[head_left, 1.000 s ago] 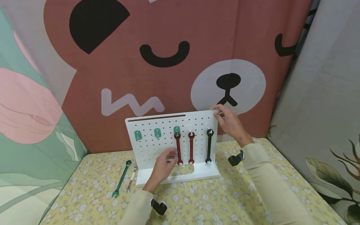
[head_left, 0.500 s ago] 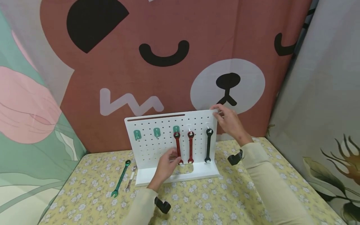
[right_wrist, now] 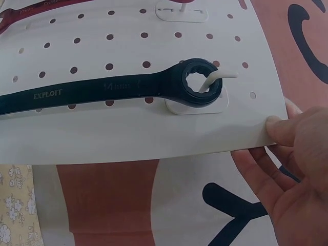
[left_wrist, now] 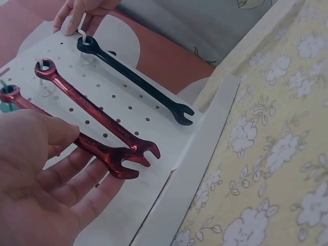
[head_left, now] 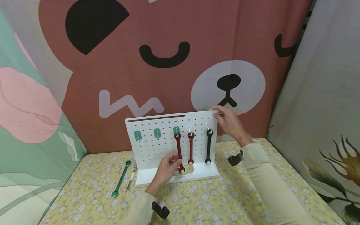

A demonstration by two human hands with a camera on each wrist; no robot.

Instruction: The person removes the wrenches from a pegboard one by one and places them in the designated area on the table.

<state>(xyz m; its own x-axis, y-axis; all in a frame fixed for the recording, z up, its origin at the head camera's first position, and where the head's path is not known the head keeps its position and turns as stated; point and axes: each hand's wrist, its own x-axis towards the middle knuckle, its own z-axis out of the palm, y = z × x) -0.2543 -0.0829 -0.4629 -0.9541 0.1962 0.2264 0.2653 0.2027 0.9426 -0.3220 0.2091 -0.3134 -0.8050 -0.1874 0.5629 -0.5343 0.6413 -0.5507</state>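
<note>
My left hand (head_left: 167, 167) pinches the lower shaft of a red combination wrench (head_left: 179, 148) between thumb and fingers. That wrench's ring end is still at the hook on a green backing, and its open end tilts out from the white pegboard (head_left: 149, 150). Beside it a second red wrench (head_left: 191, 148) hangs from a white hook. Farther right hangs a black wrench (head_left: 209, 147), marked EXPLOIT in the right wrist view. With thumb in front and fingers behind, my right hand (right_wrist: 300, 159) grips the pegboard's upper right corner.
Two green hooks (head_left: 137, 135) on the board's left side bear nothing. On the flowered tablecloth (head_left: 208, 203), left of the stand, lie a green wrench (head_left: 121, 178) and a small silver wrench (head_left: 131, 179). A curtain with a cartoon bear (head_left: 168, 87) hangs behind.
My left hand has closed on the left red wrench and drawn its lower end outward from the board. My right hand keeps its hold on the corner.
</note>
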